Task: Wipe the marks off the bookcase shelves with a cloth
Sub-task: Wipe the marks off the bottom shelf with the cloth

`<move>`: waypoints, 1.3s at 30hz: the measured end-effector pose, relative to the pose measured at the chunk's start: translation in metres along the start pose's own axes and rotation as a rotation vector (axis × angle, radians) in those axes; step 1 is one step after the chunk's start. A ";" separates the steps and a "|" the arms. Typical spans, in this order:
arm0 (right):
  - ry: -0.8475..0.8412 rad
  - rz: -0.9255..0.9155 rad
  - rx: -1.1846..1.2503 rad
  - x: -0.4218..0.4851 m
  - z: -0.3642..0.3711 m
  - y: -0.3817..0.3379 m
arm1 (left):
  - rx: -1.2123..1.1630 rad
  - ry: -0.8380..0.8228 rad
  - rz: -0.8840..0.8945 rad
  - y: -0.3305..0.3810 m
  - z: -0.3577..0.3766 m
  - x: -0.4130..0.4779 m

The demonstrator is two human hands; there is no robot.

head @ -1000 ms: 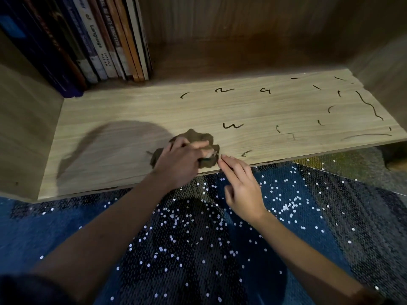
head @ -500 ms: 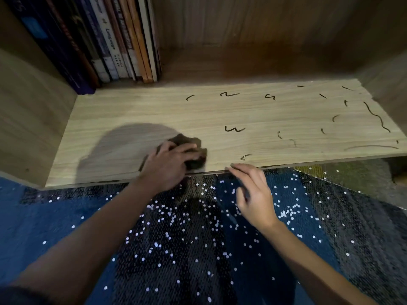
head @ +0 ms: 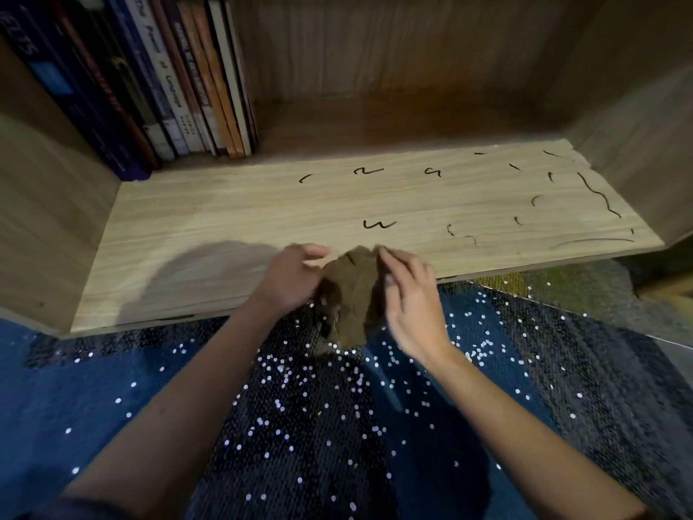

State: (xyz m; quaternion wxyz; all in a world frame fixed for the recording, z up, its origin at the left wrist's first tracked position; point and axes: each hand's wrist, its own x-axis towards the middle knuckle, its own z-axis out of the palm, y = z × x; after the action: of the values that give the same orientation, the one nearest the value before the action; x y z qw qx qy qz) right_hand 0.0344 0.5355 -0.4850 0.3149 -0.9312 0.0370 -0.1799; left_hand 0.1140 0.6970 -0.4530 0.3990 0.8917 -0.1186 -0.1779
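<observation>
**Brown cloth gripped by both hands at the shelf's front edge**

Soft and crumpled, one brown fabric cloth hangs in a bunched, roughly oval lump over the middle of the front edge of the pale, wood-grain bookcase shelf. The left hand has its fingers curled round the cloth's left side. The right hand pinches its upper right edge between the fingertips, so both hands are closed on it. Thin black pen marks, short hooks, squiggles and two longer lines, are scattered over the middle and right end of the shelf, more than a dozen in all. One row of upright, slightly leaning books fills the back left corner, its spines too tightly packed for a sure count. Dark blue woven fabric dotted with small white sequins lies below the front edge.
</observation>
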 end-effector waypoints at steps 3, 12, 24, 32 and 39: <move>-0.234 -0.082 -0.321 0.013 0.026 -0.016 | 0.256 0.038 0.048 -0.033 -0.009 0.003; 0.051 -0.101 -0.153 -0.050 0.012 0.027 | 0.429 0.209 0.191 -0.033 0.015 -0.001; -0.631 0.074 -0.567 -0.040 0.051 0.020 | 0.342 0.204 0.230 -0.047 0.024 0.003; -0.505 0.315 -0.538 -0.029 0.046 0.039 | 0.325 0.192 0.239 -0.048 0.025 -0.001; -0.436 0.360 -0.174 -0.017 0.024 0.010 | 0.320 0.187 0.237 -0.048 0.025 -0.001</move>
State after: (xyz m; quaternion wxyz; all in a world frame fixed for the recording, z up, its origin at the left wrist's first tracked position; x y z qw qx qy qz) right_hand 0.0274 0.5439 -0.5138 0.2610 -0.9499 0.1482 0.0867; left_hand 0.1059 0.7127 -0.5045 0.2796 0.9361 -0.2118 -0.0254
